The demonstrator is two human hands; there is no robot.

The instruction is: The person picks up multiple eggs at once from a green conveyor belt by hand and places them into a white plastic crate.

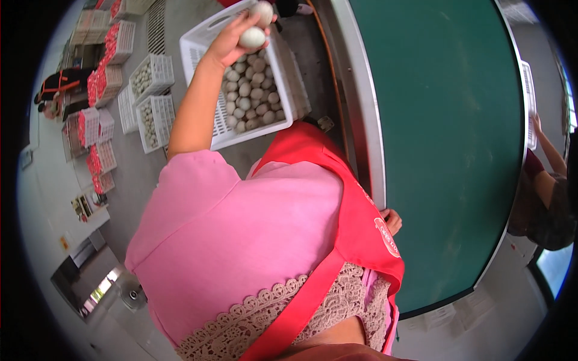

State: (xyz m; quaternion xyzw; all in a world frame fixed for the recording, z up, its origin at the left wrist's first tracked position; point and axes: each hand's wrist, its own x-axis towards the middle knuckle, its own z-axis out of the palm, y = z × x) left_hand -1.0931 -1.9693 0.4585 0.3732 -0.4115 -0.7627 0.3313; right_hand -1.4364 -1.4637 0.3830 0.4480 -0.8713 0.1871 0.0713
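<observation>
At the top of the head view my left hand (pixel 235 38) is over a white plastic crate (pixel 248 140). It holds a pale egg (pixel 252 37) and a second, slightly blurred egg (pixel 262 13). Many whitish and brownish eggs (pixel 256 93) lie in the crate below it. My right hand (pixel 392 221) rests at the metal edge of a green conveyor belt (pixel 442 135), beside the red apron. Its fingers are partly bent and partly hidden by the apron, so whether it grips the edge cannot be told.
Two smaller white egg crates (pixel 156 122) stand on the floor at left. Beyond them are stacked crates with red contents (pixel 97 85) and a person (pixel 63 88). Across the belt, another person's arm (pixel 548 144) reaches to a white crate (pixel 528 104). An orange hose or cable (pixel 332 58) runs beside the belt frame.
</observation>
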